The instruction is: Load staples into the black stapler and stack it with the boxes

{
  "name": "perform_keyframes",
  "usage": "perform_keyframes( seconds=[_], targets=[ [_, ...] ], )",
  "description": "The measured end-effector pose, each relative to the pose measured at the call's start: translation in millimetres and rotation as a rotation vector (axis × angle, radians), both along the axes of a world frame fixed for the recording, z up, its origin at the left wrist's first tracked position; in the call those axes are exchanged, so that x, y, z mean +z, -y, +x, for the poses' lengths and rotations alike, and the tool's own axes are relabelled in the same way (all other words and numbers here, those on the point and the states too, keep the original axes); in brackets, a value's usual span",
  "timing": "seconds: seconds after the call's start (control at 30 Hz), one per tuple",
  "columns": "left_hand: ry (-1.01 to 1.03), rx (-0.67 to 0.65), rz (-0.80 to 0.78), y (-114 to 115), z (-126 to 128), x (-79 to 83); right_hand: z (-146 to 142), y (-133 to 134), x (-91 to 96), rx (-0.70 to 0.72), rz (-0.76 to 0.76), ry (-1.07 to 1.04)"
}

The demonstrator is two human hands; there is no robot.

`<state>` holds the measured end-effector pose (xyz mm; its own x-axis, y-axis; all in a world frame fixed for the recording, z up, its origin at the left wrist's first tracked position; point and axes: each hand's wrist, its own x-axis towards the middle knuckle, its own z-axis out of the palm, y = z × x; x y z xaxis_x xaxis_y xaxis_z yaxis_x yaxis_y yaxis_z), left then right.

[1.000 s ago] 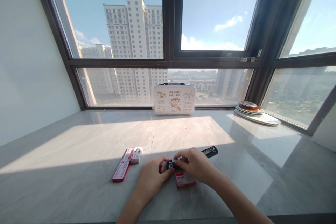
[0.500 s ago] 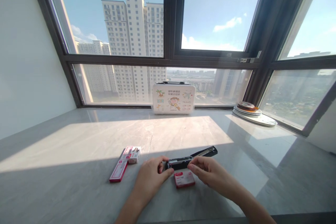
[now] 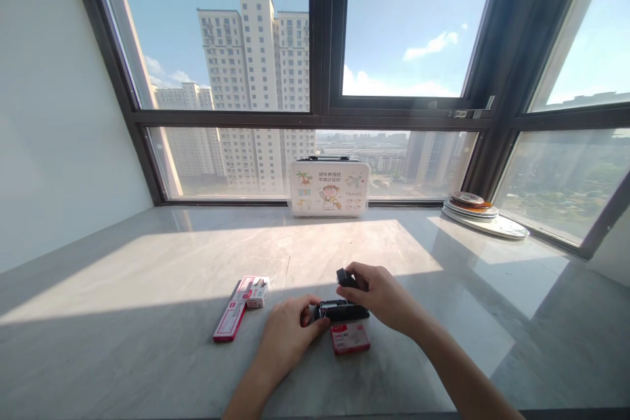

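Observation:
A black stapler (image 3: 344, 310) lies lengthwise on the stone sill, its top arm raised and tilted over the base. The left end of its base is pinched between the thumb and fingers of my left hand (image 3: 294, 328). My right hand (image 3: 377, 289) grips the raised top arm from the right side, and its fingers hide part of the hinge. Just in front of the base, close to my left thumb, lies a small red and white staple box (image 3: 350, 338).
Left of my hands, a long pink and white box (image 3: 230, 320) touches a small white box (image 3: 258, 293). A white cartoon-printed case (image 3: 329, 188) stands against the window. Stacked plates (image 3: 485, 220) sit in the right corner. A wall (image 3: 63, 144) rises on the left.
My right hand has moved up from beside the stapler's base and taken hold of its top arm. That arm has swung from lying back on the right to over the base.

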<state>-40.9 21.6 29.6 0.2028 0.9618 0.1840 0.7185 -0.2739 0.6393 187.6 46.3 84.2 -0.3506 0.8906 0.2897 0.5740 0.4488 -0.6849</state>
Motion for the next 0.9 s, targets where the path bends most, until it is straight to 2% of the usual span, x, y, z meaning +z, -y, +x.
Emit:
perform_keyframes(
  seconds=[0.23,0.37,0.43,0.47,0.53,0.63,0.7,0.77,0.9],
  targets=[
    [-0.037,-0.007,0.004,-2.3,0.0,-1.5,-26.8,3.1,-3.5,-0.006,0.100,0.398],
    [-0.028,0.064,0.052,5.8,4.9,2.6,-17.0,0.2,7.1,0.117,0.002,0.419],
    [0.010,0.061,0.128,15.5,10.0,8.4,-6.4,-3.9,9.6,0.103,-0.022,0.425],
    [0.026,0.011,0.167,21.2,13.2,12.2,-0.7,-6.2,8.5,0.060,-0.016,0.422],
    [0.039,-0.169,0.217,32.2,20.7,20.0,9.8,-10.3,0.7,-0.047,-0.026,0.370],
    [0.019,-0.453,0.185,42.1,31.2,28.4,21.8,-11.8,-20.7,-0.146,-0.096,0.245],
    [-0.002,-0.523,0.133,42.7,33.6,29.1,28.1,-7.7,-35.1,-0.152,-0.144,0.134],
    [-0.032,-0.438,0.106,40.0,29.3,25.6,34.2,0.9,-45.5,-0.156,-0.172,0.018],
    [-0.095,-0.115,0.089,34.1,1.9,10.4,42.6,25.0,-53.4,-0.129,-0.220,-0.142]
  ],
)
